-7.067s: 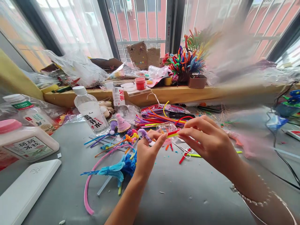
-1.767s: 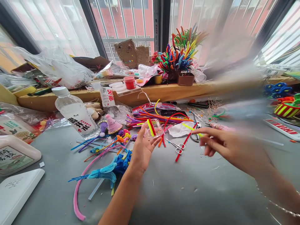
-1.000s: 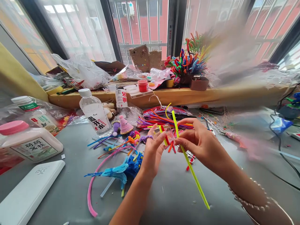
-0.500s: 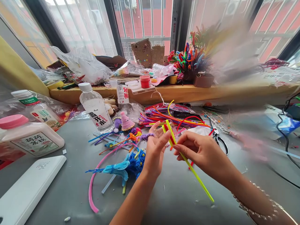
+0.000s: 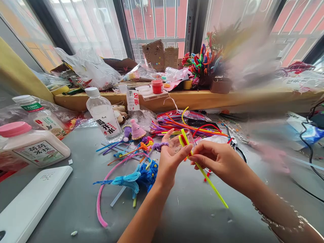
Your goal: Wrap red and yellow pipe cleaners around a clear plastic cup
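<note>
My left hand grips a clear cup; my right hand pinches a yellow stem beside it, scissors behind.

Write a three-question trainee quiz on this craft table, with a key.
1. True or false: the right hand pinches a long yellow-green pipe cleaner.
2. What does the left hand hold? A) scissors B) a small clear cup C) the water bottle
3. Fill in: the water bottle wears a ____ cap.

Key
1. True; the stem runs from the fingers down toward the grey table.
2. B; the small clear cup has short red and yellow pieces in it, while the scissors lie on the table beyond the hands.
3. White.
</note>
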`<state>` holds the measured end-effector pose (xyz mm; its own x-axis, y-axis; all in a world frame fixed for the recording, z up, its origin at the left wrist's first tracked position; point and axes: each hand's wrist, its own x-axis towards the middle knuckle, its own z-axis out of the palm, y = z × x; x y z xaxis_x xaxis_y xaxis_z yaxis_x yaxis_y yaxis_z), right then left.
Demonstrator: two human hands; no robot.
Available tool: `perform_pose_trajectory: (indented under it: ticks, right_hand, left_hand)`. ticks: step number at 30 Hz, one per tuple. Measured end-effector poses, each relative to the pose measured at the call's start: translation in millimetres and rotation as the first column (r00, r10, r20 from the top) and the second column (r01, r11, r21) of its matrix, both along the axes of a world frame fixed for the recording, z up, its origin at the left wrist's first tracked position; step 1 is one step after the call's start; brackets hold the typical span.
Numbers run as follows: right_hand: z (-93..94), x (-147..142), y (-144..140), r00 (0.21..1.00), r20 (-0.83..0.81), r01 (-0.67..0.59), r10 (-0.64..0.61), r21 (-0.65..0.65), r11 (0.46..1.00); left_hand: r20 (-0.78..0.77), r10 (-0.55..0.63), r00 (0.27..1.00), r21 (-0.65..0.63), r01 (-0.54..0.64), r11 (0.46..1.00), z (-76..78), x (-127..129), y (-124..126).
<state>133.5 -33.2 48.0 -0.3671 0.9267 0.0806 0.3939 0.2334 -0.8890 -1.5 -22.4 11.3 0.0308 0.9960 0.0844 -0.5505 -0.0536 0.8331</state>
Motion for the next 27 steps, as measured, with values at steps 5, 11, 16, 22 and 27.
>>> perform_pose_trajectory:
  ticks: [5,11,16,22,27]
  right_hand:
    - [0.3,0.9,0.8,1.000,-0.029,0.009,-0.010,-0.017,1.000]
    - [1.3,2.3,2.0,0.999,-0.029,0.018,-0.018,-0.020,1.000]
    - [3.1,4.5,3.9,1.000,0.000,-0.010,0.010,-0.039,0.999]
    - [1.6,3.7,2.8,1.000,0.013,-0.007,0.008,-0.081,0.997]
    - [2.6,2.3,2.2,1.000,0.020,0.002,0.000,-0.084,0.996]
  left_hand:
    - [-0.015,0.016,1.000,0.014,-0.016,1.000,0.2,0.9,0.4]
    - [-0.013,0.018,1.000,-0.001,-0.018,1.000,0.6,1.6,0.4]
    - [0.034,0.010,0.999,-0.019,-0.010,1.000,-0.1,0.1,1.2]
    - [0.020,0.004,1.000,-0.042,-0.004,0.999,-3.8,0.2,2.1]
    - [-0.005,0.003,1.000,-0.035,-0.003,0.999,-2.1,1.2,1.6]
